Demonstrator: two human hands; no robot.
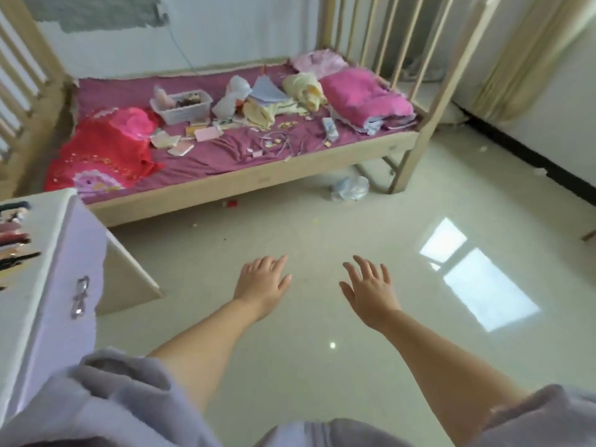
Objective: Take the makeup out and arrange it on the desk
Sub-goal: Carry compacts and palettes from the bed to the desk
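My left hand and my right hand are stretched out in front of me over the tiled floor, palms down, fingers spread, holding nothing. The white desk stands at my left with a drawer handle on its front. Several dark and pink makeup items lie in a row on its top at the left edge of view. On the bed ahead sits a clear plastic basket with small dark items inside; I cannot tell what they are.
A wooden bunk bed with a purple sheet holds a red blanket, a pink folded cloth, papers and small cards. A plastic bag lies on the floor by the bed leg. Curtains hang at the right.
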